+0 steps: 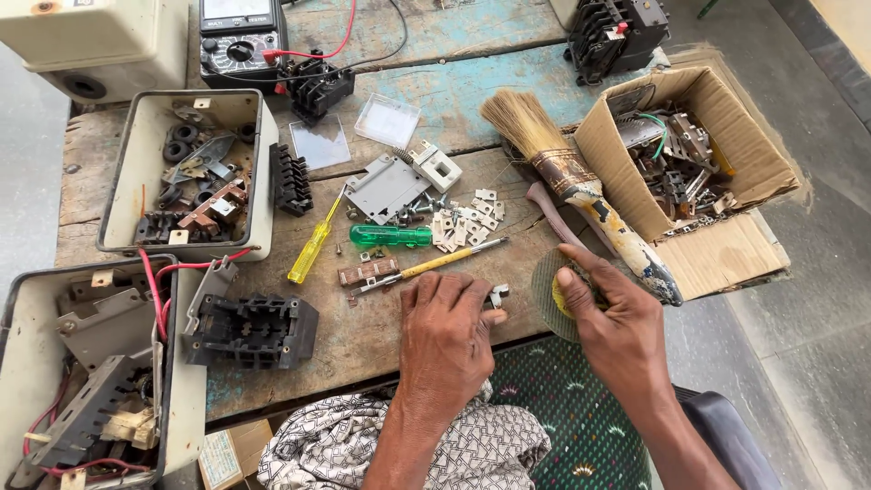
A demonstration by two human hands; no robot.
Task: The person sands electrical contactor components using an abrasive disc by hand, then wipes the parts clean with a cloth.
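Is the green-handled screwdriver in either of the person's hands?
No: the green-handled screwdriver lies on the wooden table, apart from the left hand and the right hand, which rests on a round abrasive pad.

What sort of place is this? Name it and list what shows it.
Likely an electrical repair bench. A worn wooden table carries a multimeter, screwdrivers, dismantled black switch parts and a cardboard box of metal contacts. The left hand rests on the table by a small part.
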